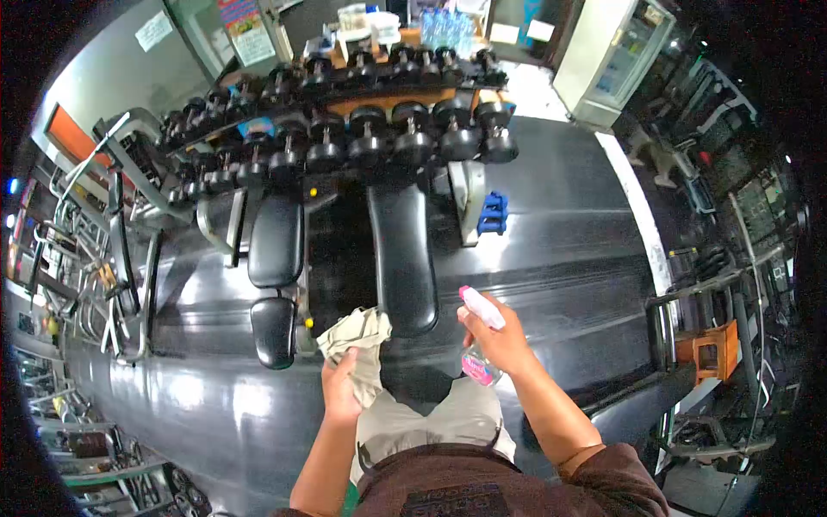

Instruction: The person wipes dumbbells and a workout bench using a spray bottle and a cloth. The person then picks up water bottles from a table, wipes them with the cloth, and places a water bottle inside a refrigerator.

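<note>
In my left hand (pixel 342 389) is a crumpled beige cloth (pixel 360 345), gripped with the thumb across it. My right hand (pixel 500 339) is wrapped round the neck of a spray bottle (pixel 479 369), which has a white and pink trigger head and a pink label on a clear body. The nozzle points forward and to the left. Straight ahead lies a flat black bench pad (pixel 405 258), just beyond the cloth. To its left stands a second bench with a black backrest (pixel 276 237) and a separate seat (pixel 274 332). Neither hand touches the benches.
A two-tier rack of black dumbbells (pixel 368 138) spans the far side. Small blue dumbbells (pixel 493 213) sit by its right leg. Weight machines (pixel 129 198) line the left, more equipment the right, with an orange-brown wooden stool (pixel 713 351). A glass-door fridge (pixel 616 65) stands at the back.
</note>
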Available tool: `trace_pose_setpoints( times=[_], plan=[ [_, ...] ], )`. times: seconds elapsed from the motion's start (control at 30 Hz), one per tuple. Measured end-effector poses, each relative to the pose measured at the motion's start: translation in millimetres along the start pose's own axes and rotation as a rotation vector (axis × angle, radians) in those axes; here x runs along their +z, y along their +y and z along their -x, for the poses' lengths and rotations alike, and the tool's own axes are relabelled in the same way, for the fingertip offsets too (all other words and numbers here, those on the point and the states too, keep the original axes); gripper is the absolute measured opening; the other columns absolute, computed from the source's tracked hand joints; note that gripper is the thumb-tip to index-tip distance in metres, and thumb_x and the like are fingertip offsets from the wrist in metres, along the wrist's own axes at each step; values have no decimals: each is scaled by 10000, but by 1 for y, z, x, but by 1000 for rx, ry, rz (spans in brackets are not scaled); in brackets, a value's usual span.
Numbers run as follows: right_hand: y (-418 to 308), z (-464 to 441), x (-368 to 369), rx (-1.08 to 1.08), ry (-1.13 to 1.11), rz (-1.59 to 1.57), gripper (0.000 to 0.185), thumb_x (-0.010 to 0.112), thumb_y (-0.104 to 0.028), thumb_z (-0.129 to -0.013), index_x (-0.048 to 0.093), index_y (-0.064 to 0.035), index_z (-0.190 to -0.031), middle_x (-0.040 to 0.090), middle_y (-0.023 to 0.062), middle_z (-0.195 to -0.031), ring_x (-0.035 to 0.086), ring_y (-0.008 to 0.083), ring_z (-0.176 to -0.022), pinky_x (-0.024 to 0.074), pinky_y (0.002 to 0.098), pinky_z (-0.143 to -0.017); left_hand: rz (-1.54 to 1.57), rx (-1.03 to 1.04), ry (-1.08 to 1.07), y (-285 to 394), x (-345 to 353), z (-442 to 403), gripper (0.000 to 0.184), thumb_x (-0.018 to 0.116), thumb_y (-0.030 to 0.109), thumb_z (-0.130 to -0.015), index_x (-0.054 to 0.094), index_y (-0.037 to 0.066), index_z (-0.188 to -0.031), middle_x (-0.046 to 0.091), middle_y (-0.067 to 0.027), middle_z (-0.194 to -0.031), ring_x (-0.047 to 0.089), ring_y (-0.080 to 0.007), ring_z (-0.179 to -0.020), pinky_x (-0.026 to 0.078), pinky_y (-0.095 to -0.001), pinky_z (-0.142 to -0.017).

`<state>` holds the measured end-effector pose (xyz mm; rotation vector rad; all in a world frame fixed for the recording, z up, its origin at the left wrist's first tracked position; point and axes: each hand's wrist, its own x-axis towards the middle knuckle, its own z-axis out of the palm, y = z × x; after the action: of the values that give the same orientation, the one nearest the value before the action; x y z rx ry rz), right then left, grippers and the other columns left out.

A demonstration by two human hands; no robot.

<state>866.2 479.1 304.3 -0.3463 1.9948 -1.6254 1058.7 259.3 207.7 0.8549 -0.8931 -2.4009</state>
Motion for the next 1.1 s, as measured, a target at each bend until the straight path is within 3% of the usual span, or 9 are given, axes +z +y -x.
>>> trace_pose_setpoints(
  times=[0.17, 0.27, 0.4, 0.5, 0.6, 0.67, 0.83, 0.97, 1.1],
  plan=[
    [-52, 68, -1, -63, 20, 24, 249, 720, -268, -996, 616, -41, -996, 630, 32, -782, 646, 115, -652, 531, 308, -610, 158, -82, -49, 48, 5, 46, 390, 658, 207, -1014, 592, -3, -1336, 713, -145, -1212, 730, -277, -995, 619, -408, -855],
    [-43, 102, 6, -136, 18, -33, 170, 717, -180, -976, 620, -43, -1004, 635, 23, -820, 656, 113, -672, 543, 302, -623, 252, -221, -66, 56, -25, 55, 447, 681, 348, -1014, 611, 30, -1320, 725, -133, -1188, 728, -272, -962, 627, -394, -827],
    [-38, 140, 6, -130, 80, -197, 123, 662, -85, -964, 612, -37, -1065, 635, 31, -910, 664, 130, -706, 549, 309, -660, 241, -359, -44, 64, -23, 64, 490, 677, 414, -1014, 615, 39, -1324, 731, -114, -1154, 727, -243, -953, 619, -365, -810],
    [-27, 159, 11, -79, 155, -257, 145, 637, -117, -1002, 592, -39, -1116, 632, 38, -975, 673, 133, -740, 541, 314, -697, 125, -383, -150, 69, -14, 69, 495, 683, 400, -1012, 611, 35, -1337, 730, -111, -1153, 725, -234, -960, 611, -354, -820],
    [-23, 176, 13, -93, 320, -241, 214, 621, -215, -1060, 573, -40, -1173, 618, 27, -966, 674, 135, -745, 528, 300, -705, 92, -389, -268, 64, -2, 66, 475, 683, 276, -1016, 577, 12, -1396, 722, -134, -1214, 725, -245, -1016, 602, -352, -866],
    [-15, 187, 6, -100, 380, -263, 219, 625, -213, -1058, 574, -38, -1180, 616, 27, -965, 674, 135, -748, 529, 300, -706, -22, -389, -414, 60, 10, 66, 514, 655, 188, -1016, 501, -20, -1459, 664, -202, -1349, 693, -328, -1176, 588, -404, -989],
    [4, 231, -27, -115, 495, -292, 253, 628, -213, -1057, 578, -27, -1221, 614, 25, -970, 677, 132, -776, 538, 302, -721, -133, -471, -475, 28, 52, 73, 486, 659, 183, -1015, 524, -42, -1423, 662, -235, -1331, 696, -346, -1164, 592, -413, -988],
    [29, 270, -73, -88, 499, -305, 299, 632, -238, -1056, 571, -25, -1258, 620, 30, -991, 683, 139, -790, 540, 302, -727, -68, -496, -505, -10, 108, 108, 427, 661, 155, -1013, 557, -28, -1384, 693, -187, -1288, 705, -302, -1149, 586, -417, -996],
    [41, 307, -119, -96, 554, -321, 291, 641, -229, -1045, 595, -10, -1230, 626, 55, -1037, 685, 147, -792, 548, 318, -746, -313, -355, -438, -74, 136, 126, 372, 683, 68, -986, 600, 19, -1346, 715, -78, -1227, 708, -205, -1091, 569, -378, -969]
  ],
)
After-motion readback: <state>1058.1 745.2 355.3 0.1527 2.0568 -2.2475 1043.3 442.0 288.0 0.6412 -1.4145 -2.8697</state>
